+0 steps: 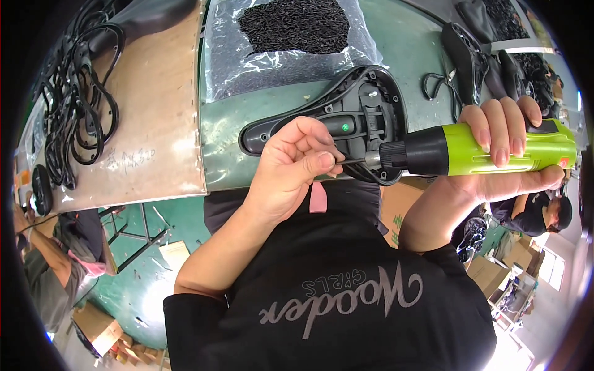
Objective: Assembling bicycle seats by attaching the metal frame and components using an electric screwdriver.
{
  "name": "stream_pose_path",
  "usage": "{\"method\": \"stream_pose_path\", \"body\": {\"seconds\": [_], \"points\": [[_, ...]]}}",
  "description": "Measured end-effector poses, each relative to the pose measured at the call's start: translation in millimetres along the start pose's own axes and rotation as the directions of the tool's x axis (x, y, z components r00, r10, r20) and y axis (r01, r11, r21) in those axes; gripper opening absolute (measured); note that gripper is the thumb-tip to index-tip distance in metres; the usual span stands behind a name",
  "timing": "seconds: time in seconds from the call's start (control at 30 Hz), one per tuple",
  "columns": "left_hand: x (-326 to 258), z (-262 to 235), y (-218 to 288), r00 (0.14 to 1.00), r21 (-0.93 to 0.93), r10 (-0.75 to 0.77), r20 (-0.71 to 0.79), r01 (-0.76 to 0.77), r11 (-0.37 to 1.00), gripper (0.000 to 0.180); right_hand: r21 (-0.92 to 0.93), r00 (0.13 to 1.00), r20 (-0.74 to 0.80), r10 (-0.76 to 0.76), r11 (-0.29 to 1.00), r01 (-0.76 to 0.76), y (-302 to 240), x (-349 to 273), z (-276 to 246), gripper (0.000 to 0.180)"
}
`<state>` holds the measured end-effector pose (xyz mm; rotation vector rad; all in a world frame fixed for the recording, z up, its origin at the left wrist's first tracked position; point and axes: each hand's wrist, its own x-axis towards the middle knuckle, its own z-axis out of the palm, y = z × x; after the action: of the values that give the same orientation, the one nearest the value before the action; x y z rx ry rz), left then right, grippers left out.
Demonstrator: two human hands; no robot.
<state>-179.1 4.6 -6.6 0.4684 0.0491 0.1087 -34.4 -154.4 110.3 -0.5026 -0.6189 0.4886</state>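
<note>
Keeping the driver (507, 151) steady is our main job now. Our right hand (498, 127) is wrapped round its green body, and the thin tip (356, 162) points to 9 o'clock. Our left hand (292, 154) pinches the end of the tip with thumb and finger; we cannot tell if a small screw is in there too. We should hold it all in one straight line, so nothing tips over. It would be best not to let it spin until our fingers are clear.

The black shell (334, 120) lies hollow side up on the table (223, 176), just past our left hand, toward 1 o'clock. Past it, at 12 o'clock, is a bag (226, 71) with a dark heap (294, 28).
</note>
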Motion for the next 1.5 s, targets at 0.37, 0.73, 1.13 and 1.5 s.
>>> {"method": "stream_pose_path", "body": {"seconds": [0.37,0.73,1.13,1.5], "points": [[-5.2,0.5,-7.6,0.987,0.11,0.131,-0.088,-0.121,0.987,0.015,-0.015,0.991,0.122,-0.053,0.998,0.055,5.5,-9.3,-6.9,0.056],[1.2,-0.8,45.5,0.859,0.964,0.449,0.248,-0.263,-0.029,0.072,-0.024,0.964,0.173,-0.203,0.977,0.21,7.1,5.7,-23.5,0.059],[-17.9,-36.8,59.8,0.941,0.959,0.277,0.194,-0.124,-0.253,0.054,0.259,0.962,-0.242,-0.126,0.947,0.189,23.8,54.8,-118.1,0.055],[-21.3,-28.3,67.7,0.962,0.955,0.243,0.127,-0.052,-0.292,0.054,0.359,0.991,-0.135,-0.004,0.932,0.053,37.8,48.8,-96.4,0.054]]}}
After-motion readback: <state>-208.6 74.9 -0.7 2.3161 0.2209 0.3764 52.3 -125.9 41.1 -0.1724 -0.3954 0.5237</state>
